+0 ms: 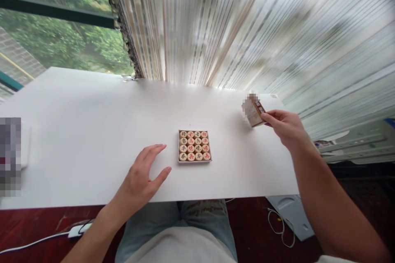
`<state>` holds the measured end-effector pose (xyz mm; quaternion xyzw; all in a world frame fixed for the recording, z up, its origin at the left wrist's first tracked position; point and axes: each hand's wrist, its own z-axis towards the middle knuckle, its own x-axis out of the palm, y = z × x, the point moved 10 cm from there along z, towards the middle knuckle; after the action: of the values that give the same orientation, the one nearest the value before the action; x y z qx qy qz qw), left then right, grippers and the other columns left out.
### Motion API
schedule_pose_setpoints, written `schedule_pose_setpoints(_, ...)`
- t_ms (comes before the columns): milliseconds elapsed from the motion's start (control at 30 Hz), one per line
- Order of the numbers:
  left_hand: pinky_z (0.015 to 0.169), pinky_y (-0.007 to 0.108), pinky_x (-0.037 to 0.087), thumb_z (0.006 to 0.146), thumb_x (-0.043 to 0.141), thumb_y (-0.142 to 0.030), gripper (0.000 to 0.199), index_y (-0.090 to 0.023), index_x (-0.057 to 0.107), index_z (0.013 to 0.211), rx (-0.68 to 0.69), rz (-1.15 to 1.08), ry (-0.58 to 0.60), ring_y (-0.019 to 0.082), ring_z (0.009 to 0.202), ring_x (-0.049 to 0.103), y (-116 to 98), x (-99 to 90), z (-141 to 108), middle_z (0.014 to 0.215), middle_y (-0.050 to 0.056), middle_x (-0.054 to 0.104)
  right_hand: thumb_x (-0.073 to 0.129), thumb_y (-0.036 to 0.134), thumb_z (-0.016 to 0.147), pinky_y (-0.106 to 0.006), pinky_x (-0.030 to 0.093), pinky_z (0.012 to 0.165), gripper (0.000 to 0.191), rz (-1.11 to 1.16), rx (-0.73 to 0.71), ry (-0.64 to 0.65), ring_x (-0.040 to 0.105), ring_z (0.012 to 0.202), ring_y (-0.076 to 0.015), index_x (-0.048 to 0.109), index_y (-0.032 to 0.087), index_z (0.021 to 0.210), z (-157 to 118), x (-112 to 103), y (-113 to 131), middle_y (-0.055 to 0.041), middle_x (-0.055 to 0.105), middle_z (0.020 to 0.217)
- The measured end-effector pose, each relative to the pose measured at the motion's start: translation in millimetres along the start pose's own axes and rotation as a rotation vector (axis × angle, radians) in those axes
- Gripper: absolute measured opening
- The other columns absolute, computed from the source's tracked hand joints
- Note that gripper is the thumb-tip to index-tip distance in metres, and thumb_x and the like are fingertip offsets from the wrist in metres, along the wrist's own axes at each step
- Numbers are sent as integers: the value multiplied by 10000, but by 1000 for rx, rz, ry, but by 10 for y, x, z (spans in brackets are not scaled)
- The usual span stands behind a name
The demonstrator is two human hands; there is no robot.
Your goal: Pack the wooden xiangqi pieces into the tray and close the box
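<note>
A shallow open box [195,162] lies flat on the white table, filled with rows of round Chinese chess pieces [191,141] marked in red and black. To its left is my left hand [148,170], thumb and fingers apart, holding nothing and not touching the box. Farther right, my right hand [285,127] pinches a brown printed box lid [255,113] by its near right edge. The lid is tilted over the table's right part, and its far left side is blurred out.
The white table [92,131] meets a striped curtain [185,28] and a window at the back. A partly blurred object [10,144] stands at the left edge. Below are a white power strip [79,230] and a grey panel with a cable [291,218].
</note>
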<state>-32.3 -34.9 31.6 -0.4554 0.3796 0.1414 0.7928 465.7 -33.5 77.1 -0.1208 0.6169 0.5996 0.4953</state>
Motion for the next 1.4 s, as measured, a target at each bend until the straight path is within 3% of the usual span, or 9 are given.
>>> schedule_pose_setpoints(100, 1205, 504, 522, 1043, 626, -421, 510, -230, 541, 1508, 28, -45, -14, 296, 1398, 621, -101, -29, 77, 1485, 127, 635, 576, 551, 983, -440, 672, 873, 345, 260, -19, 71, 794, 1010, -268, 719, 242, 932, -299, 39, 411, -73, 833, 1043)
schedule_pose_setpoints(200, 1183, 512, 544, 1034, 640, -441, 520, -217, 550, 1494, 38, -100, -21, 304, 1379, 646, -230, -54, 152, 1470, 140, 662, 745, 448, 928, -433, 665, 947, 188, 827, 135, 236, 782, 1029, -242, 769, 262, 929, -648, 234, 760, -37, 835, 1055)
schedule_pose_setpoints(300, 1188, 515, 547, 1019, 668, -486, 567, -216, 545, 1502, 37, -178, -2, 309, 1404, 642, -377, -35, 187, 1488, 149, 666, 743, 409, 950, -363, 668, 942, 156, 1028, 226, 297, 784, 1036, -211, 811, 278, 999, -979, 380, 1049, -22, 839, 1127)
schedule_pose_setpoints(567, 1204, 526, 539, 973, 731, -568, 912, -311, 259, 1710, 45, -294, 53, 314, 1431, 632, -614, 172, 42, 1548, 139, 633, 695, 494, 990, -285, 662, 967, 252, 1282, 371, 385, 772, 1194, -194, 832, 321, 1111, -1701, 1013, 1166, -4, 817, 1294)
schedule_pose_setpoints(700, 1151, 497, 584, 989, 728, -527, 888, -331, 253, 1713, 38, -281, 7, 297, 1373, 670, -548, 194, -61, 1539, 133, 632, 641, 501, 1039, -364, 661, 1017, 296, 1301, 388, 461, 757, 1237, -232, 816, 297, 1164, -1990, 1339, 1171, -39, 799, 1334)
schedule_pose_setpoints(800, 1136, 492, 595, 997, 725, -500, 836, -320, 303, 1697, 38, -263, -19, 297, 1353, 677, -498, 178, -128, 1537, 139, 626, 675, 463, 1031, -387, 685, 957, 294, 1296, 409, 433, 770, 1198, -251, 772, 306, 1259, -2097, 1418, 1160, -53, 788, 1351)
schedule_pose_setpoints(1000, 1151, 468, 581, 1024, 693, -464, 770, -299, 340, 1688, 86, -177, -46, 291, 1377, 643, -495, 122, -116, 1497, 141, 633, 762, 416, 994, -455, 683, 909, 397, 1230, 363, 308, 788, 1072, -257, 724, 342, 1382, -2035, 1345, 1064, -51, 820, 1252)
schedule_pose_setpoints(1167, 1179, 468, 547, 1038, 669, -458, 763, -312, 325, 1703, 116, -170, -27, 285, 1388, 612, -445, 159, 50, 1486, 134, 608, 746, 472, 998, -477, 651, 904, 465, 889, 176, 230, 758, 1033, -267, 719, 319, 1435, -1851, 1219, 1043, -61, 807, 1294)
schedule_pose_setpoints(1400, 1233, 530, 478, 1025, 669, -504, 738, -281, 408, 1678, 80, -162, -6, 315, 1427, 545, -235, 260, 182, 1478, 160, 542, 664, 529, 1034, -494, 543, 1105, 474, 675, 43, 187, 667, 1309, -309, 708, 312, 1453, -1725, 1198, 1122, -76, 735, 1431)
